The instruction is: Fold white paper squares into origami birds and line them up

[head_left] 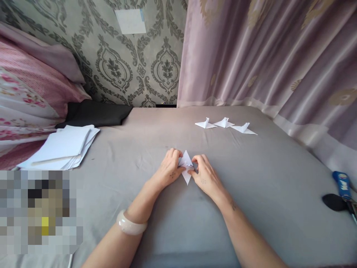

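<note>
A small folded white paper piece [186, 160] lies between my two hands, with one point facing away from me and another facing toward me. My left hand [170, 167] pinches its left side, thumb below and fingers curled above. At the right side, my right hand [205, 173] has its thumb and fingers closed on the paper's edge. Fingers cover both side corners of the paper. Farther back to the right stand three folded paper birds [224, 123] in a row, apart from both hands.
A stack of white paper sheets [63, 145] lies at the left, in front of a black folded item [96, 112]. On the far right are a blue object [341, 185] and a black rounded one [334, 202]. A pink curtain [237, 56] borders the grey cloth surface [279, 193].
</note>
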The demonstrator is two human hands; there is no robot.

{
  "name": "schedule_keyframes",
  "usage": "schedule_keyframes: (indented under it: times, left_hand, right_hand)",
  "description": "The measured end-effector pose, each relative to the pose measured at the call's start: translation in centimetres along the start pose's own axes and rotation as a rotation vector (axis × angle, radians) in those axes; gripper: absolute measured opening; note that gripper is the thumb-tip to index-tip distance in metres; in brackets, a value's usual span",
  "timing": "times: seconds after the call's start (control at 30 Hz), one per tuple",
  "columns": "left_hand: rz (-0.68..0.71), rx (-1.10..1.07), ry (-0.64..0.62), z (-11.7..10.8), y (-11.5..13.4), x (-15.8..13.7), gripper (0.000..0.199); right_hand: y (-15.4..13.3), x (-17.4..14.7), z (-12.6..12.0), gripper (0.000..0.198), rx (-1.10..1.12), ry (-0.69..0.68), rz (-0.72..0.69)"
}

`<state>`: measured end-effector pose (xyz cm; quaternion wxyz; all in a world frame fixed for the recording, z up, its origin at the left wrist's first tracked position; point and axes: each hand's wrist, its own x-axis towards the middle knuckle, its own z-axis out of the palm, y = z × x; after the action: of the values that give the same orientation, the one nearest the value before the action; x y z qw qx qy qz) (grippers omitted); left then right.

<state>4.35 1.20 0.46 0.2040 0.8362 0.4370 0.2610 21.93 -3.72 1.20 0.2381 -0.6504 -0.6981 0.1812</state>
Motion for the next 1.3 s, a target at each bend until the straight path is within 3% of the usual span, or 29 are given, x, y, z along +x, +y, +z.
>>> schedule_keyframes:
  times: [0.1, 0.2, 0.37, 0.6, 0.87, 1.1, 1.3]
  left_hand:
    - [0.075, 0.062, 0.015, 0.0, 0.2, 0.0, 0.023]
    - [0.137, 0.095, -0.077, 0.1, -0.1, 0.1, 0.004]
    - [0.022, 0.013, -0.185, -0.3, -0.2, 0.2, 0.017]
    - [-0.006, -0.045, -0.055, 0.1, -0.3, 0.5, 0.011]
    - [-0.053, -0.153, -0.049, 0.1, -1.1, 0.9, 0.013]
    - [0.102, -0.044, -0.074, 0.3, -1.7, 1.1, 0.024]
    - [0.144, 0.017, -0.092, 0.6, -2.0, 1.1, 0.026]
  right_hand:
    - [-0.1, 0.0, -0.1, 0.019, 0.016, -0.037, -0.037]
    - [0.0, 0.1, -0.1, 0.014, 0.009, -0.071, -0.056]
    - [0.2, 0.3, -0.1, 0.013, -0.044, -0.066, -0.027]
    - [0.1, 0.6, 0.7, 0.015, -0.041, 0.077, 0.012]
    - [1.0, 1.1, 0.3, 0.015, 0.003, 0.008, 0.039]
    - [1.5, 1.5, 0.0, 0.018, -0.001, -0.013, 0.018]
    - [1.5, 1.8, 0.1, 0.016, -0.074, -0.003, -0.038]
